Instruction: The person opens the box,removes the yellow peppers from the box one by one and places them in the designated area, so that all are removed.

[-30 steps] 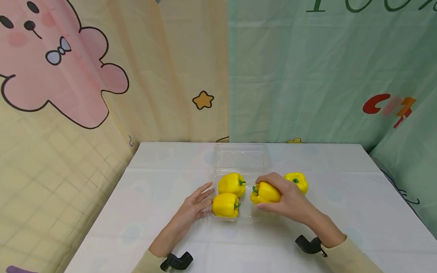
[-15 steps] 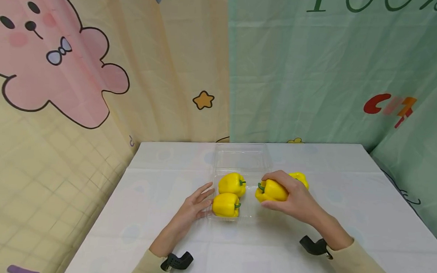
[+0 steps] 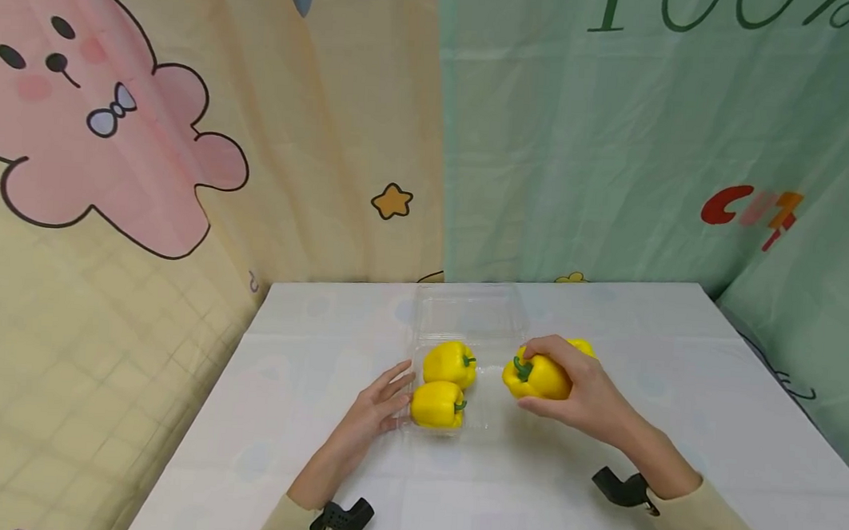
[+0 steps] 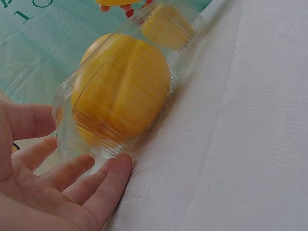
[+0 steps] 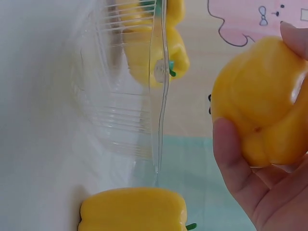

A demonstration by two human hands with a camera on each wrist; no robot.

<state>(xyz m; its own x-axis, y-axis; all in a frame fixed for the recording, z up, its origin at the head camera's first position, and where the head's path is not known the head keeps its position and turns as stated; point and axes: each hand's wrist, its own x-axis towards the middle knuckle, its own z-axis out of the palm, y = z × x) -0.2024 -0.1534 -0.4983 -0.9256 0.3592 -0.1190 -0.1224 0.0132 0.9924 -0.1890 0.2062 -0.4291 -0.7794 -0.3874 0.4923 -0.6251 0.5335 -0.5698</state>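
Note:
A clear plastic clamshell box (image 3: 480, 412) stands on the table with its lid folded back. Two yellow bell peppers lie in its left half, the rear pepper (image 3: 450, 362) behind the front pepper (image 3: 437, 404), stems to the right. My left hand (image 3: 374, 406) rests its loosely spread fingers against the box's left wall; in the left wrist view the fingertips (image 4: 122, 166) touch the plastic. My right hand (image 3: 584, 389) grips another yellow bell pepper (image 3: 539, 377), raised beside the box's right side. The right wrist view shows the underside of this held pepper (image 5: 262, 101) and the thumb along it.
One more yellow bell pepper (image 3: 582, 347) lies on the table to the right of the box, mostly hidden behind my right hand. The raised lid (image 3: 468, 311) reaches toward the table's back edge. Printed curtains (image 3: 582, 145) hang behind the white-covered table (image 3: 303, 387).
My right hand has moved a little to the right with the bell pepper, away from the box, and the stem has turned toward the viewer. My left hand stays at the box's wall.

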